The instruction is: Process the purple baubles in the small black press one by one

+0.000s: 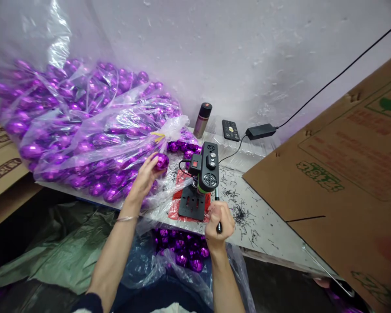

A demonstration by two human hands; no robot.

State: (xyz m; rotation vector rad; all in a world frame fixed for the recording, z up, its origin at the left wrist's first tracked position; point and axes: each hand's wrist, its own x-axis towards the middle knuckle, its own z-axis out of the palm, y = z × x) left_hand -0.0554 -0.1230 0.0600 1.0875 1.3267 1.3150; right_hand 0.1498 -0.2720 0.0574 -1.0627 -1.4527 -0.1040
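Observation:
Between its fingers my left hand (pixel 145 177) grips a shiny purple ball ornament (pixel 162 161), left of a small black bench machine (pixel 210 167). My right hand (pixel 220 221) is wrapped around the black-ended lever handle (pixel 219 228) at the machine's right side. The machine's dark slotted base plate (pixel 192 203) rests on a red sheet (pixel 174 208) on the table. More purple balls (pixel 182 150) lie loose just behind my left hand. In front of my body, an opened clear plastic bag (pixel 150 271) holds several purple balls.
A large tied clear bag (pixel 94 126) full of purple balls fills the left. Behind the machine are a bottle (pixel 203 120), a dark phone-like slab (pixel 230 130) and a cabled power adapter (pixel 261 131). Small black bits (pixel 239 213) litter the tabletop (pixel 263 232). A cardboard box (pixel 339 174) stands at right.

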